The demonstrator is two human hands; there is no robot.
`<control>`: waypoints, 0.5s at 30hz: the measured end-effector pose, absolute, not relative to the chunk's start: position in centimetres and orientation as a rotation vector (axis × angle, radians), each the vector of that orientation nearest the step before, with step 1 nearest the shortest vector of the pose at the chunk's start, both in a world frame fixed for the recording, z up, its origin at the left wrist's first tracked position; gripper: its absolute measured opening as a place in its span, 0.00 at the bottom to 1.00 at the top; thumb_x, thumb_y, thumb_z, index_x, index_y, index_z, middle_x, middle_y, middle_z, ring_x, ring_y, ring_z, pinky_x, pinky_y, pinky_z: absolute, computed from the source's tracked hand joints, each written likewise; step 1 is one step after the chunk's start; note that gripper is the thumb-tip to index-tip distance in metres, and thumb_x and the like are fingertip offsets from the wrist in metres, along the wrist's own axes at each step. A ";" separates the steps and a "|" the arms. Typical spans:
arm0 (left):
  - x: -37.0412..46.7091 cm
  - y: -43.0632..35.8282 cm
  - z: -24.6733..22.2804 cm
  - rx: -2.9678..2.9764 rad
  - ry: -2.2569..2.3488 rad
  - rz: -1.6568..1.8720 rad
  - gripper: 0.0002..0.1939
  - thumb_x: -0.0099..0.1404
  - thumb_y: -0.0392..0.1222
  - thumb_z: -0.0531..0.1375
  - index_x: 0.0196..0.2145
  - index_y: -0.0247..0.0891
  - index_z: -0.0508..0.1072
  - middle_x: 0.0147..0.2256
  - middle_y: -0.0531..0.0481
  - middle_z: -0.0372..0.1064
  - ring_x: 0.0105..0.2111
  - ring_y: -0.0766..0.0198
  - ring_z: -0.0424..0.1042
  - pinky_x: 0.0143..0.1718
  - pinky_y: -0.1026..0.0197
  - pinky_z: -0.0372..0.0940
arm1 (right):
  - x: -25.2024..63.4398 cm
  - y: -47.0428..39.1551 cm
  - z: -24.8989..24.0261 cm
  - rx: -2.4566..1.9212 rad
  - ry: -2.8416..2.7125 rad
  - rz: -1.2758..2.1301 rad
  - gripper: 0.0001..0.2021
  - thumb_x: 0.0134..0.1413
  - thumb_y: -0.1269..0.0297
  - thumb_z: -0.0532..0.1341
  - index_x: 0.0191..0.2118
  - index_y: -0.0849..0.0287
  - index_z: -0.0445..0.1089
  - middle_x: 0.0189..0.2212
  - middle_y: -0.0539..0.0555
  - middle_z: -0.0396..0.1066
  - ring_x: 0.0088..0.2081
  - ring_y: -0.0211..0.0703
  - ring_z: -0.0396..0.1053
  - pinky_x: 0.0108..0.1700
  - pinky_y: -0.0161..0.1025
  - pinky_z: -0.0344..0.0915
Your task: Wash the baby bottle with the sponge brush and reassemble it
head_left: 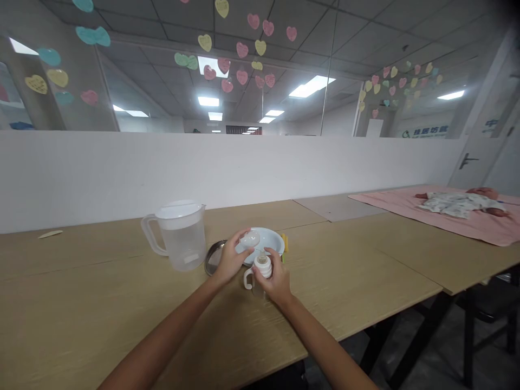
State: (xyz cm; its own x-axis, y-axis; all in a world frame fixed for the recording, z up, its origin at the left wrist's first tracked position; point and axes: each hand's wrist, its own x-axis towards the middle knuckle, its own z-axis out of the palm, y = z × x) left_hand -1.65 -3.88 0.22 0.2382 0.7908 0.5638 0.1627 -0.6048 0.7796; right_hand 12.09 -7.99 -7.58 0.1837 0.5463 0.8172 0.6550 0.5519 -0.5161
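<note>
Clear plastic cap (249, 239) is pinched between thumb and fingers of the left hand (232, 261), mid-frame over the bowl (275, 241); right hand (279, 280) grasps the white baby bottle (263, 267) around its collar, just below centre, teat (262, 257) up, loop handle (247, 279) poking out left.

Risks, my read: cap looks held by fingertips only, so if wet or smooth it could slip into the bowl or onto the steel dish (213, 257) at left of centre; right fingertips sit right beside the teat, so a small shift up could soil it; if the bottle holds liquid and the collar is loose, a tilt could leak onto the table (345, 281); left wrist is close to the dish, so a low sweep could knock it; pitcher (187, 238), centre left, is apart from both hands, low risk.

Hard to see: bottle's lower body is see-through and partly behind the right hand; can't tell fill level or whether it touches the table; bowl's near side is masked by the hands; yellow piece (285, 242) at bowl's right is mostly hidden, identity unclear; small figure (447, 203) on pink cloth (406, 201), far right, lacks detail; cloth runs off frame; both forearms cut off at bottom.
</note>
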 end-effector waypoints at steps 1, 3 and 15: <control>-1.9 -3.4 -0.3 2.001 0.921 1.349 0.25 0.50 0.32 0.61 0.48 0.39 0.70 0.50 0.46 0.68 0.52 0.57 0.65 0.57 0.51 0.56 | 12.1 -8.0 -7.6 -1.089 -1.476 -0.096 0.24 0.50 0.53 0.59 0.50 0.62 0.60 0.35 0.56 0.73 0.33 0.43 0.72 0.35 0.37 0.68; -2.2 -2.9 -1.2 2.141 0.990 1.233 0.24 0.48 0.28 0.58 0.44 0.39 0.73 0.47 0.47 0.70 0.50 0.57 0.66 0.56 0.51 0.56 | 12.2 -8.1 -7.5 -1.085 -1.486 -0.087 0.24 0.50 0.53 0.59 0.50 0.61 0.60 0.35 0.56 0.73 0.34 0.43 0.72 0.35 0.37 0.68; -1.6 -6.2 1.9 2.017 0.801 0.925 0.15 0.60 0.41 0.53 0.41 0.36 0.75 0.42 0.47 0.73 0.44 0.58 0.70 0.47 0.58 0.63 | 12.3 -8.3 -7.4 -1.066 -1.498 -0.018 0.25 0.49 0.56 0.59 0.52 0.60 0.58 0.38 0.56 0.73 0.37 0.44 0.72 0.37 0.38 0.68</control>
